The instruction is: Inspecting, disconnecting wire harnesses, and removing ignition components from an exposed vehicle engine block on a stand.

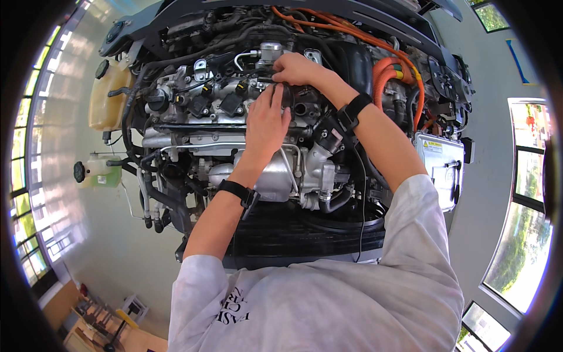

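Note:
A large engine fills the middle of the head view. My left hand (267, 122) lies over its top, fingers stretched forward and thumb apart, fingertips touching black parts beside the ignition coils. Two black ignition coils, one of them this coil (232, 104), sit just left of that hand. Beyond it, my right hand (295, 70) reaches in from the right with fingers curled together, beside a silver cylindrical metal part (271, 51). What the right fingers hold, if anything, is hidden. A black oil filler cap (157, 100) is farther left on the engine.
Thick orange cables (382, 76) run along the right side, above a silver box (438, 170). On the left hang a yellowed reservoir (110, 97) and a smaller tank with green liquid (103, 171). A thin black cable (362, 202) hangs near my right arm.

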`<state>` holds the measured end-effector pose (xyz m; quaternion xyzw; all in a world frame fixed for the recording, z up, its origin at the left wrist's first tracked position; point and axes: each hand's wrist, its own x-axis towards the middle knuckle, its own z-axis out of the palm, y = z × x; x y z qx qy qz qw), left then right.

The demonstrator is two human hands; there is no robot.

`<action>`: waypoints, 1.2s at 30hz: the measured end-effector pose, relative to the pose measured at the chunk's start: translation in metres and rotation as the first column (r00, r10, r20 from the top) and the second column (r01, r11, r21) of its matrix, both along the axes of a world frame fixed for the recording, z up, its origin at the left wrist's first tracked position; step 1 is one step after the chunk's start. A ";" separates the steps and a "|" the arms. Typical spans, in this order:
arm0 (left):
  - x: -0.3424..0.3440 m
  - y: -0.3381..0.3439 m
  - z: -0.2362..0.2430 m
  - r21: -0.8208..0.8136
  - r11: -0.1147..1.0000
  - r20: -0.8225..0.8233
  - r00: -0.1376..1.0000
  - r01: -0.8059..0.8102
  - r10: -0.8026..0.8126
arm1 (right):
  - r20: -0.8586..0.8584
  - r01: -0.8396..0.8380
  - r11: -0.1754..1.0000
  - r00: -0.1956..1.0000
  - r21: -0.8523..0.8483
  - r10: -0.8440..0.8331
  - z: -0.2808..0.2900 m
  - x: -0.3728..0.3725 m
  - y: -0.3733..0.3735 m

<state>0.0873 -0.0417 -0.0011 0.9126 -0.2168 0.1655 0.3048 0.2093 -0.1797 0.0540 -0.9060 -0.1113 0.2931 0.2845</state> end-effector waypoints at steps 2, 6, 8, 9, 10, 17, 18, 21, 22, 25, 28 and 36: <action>0.001 0.002 0.000 0.004 1.000 -0.011 1.000 0.010 -0.010 | -0.020 -0.005 1.000 1.000 0.014 0.005 0.004 0.002 0.002; 0.002 -0.001 -0.002 0.010 1.000 0.009 1.000 0.017 -0.017 | 0.070 -0.065 0.998 0.995 -0.014 0.066 0.003 0.006 -0.002; 0.003 0.001 -0.004 0.007 1.000 0.006 1.000 0.013 -0.013 | 0.121 -0.111 0.993 0.986 -0.049 0.117 0.012 0.004 0.000; 0.002 0.002 -0.004 0.003 1.000 0.005 1.000 0.010 -0.010 | 0.117 -0.117 0.992 0.986 -0.050 0.122 0.010 0.003 0.001; 0.000 0.004 -0.005 0.003 1.000 0.000 1.000 0.003 -0.003 | 0.122 -0.123 0.991 0.984 -0.053 0.128 0.007 0.002 0.003; -0.001 0.000 0.002 -0.006 1.000 -0.010 1.000 0.000 -0.001 | 0.269 -0.137 0.990 0.955 0.025 0.126 0.011 -0.010 -0.005; -0.002 0.000 0.004 -0.068 0.998 -0.086 0.996 -0.015 0.009 | 0.302 -0.127 0.992 0.946 0.018 0.115 0.009 -0.012 -0.006; 0.000 0.002 -0.002 -0.080 0.997 -0.067 0.998 0.001 -0.007 | 0.260 -0.151 0.989 0.955 0.008 0.143 0.011 -0.012 -0.003; 0.001 0.003 -0.005 -0.077 0.997 -0.027 1.000 0.011 -0.013 | 0.259 -0.149 0.989 0.955 0.010 0.141 0.012 -0.014 -0.003; 0.003 0.004 -0.010 -0.070 0.997 0.036 0.999 0.020 -0.017 | 0.307 -0.123 0.992 0.945 0.021 0.111 0.011 -0.017 -0.001; 0.001 0.004 -0.008 -0.063 0.998 -0.005 1.000 0.005 -0.006 | 0.330 -0.163 0.987 0.931 -0.011 0.157 0.006 -0.021 -0.003; 0.006 0.025 0.000 -0.091 0.996 -0.171 0.985 0.017 -0.032 | 0.347 -0.250 0.960 0.918 0.130 0.192 -0.016 -0.011 -0.018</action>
